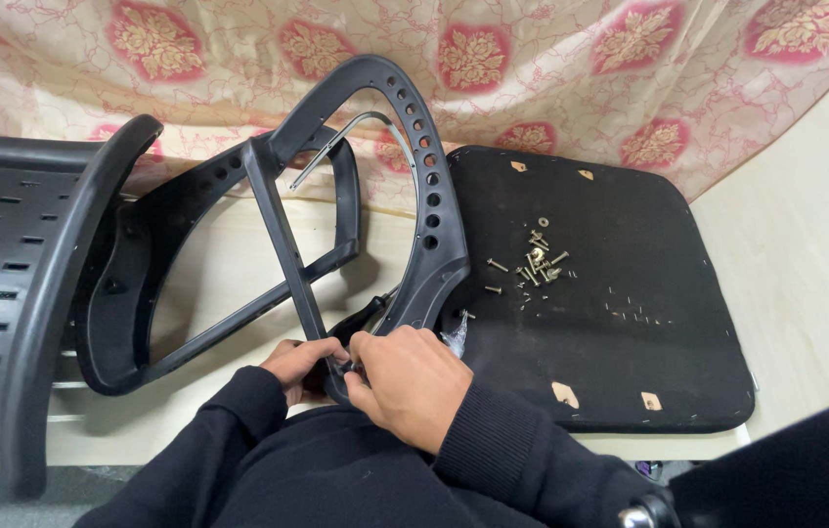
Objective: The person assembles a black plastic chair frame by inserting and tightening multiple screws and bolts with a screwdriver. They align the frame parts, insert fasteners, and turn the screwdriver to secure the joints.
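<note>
Closest to me, both black sleeves come up from the bottom edge and my two hands meet at the low tip of the black chair armrest frame; my right hand is curled over that tip, fingers bent down around something small that I cannot make out from here, possibly a fastener or a short tool; my left hand is tucked just beside it, fingers closed against the underside of the same tip, the two hands touching each other.

The frame itself stands tilted on the pale wooden table, its looped, hole-pierced arm rising away from my hands, with a straight brace running down the middle; a bent metal rod shows through the upper opening.

Just to the right lies a black upholstered seat base, underside up, flat on the table, with small pale tabs near its corners; a loose heap of screws and bolts sits on its upper middle, well apart from my hands.

At far left, a slotted black plastic backrest leans over the edge; behind everything hangs a cream cloth with red flower medallions, draped down to the table.
</note>
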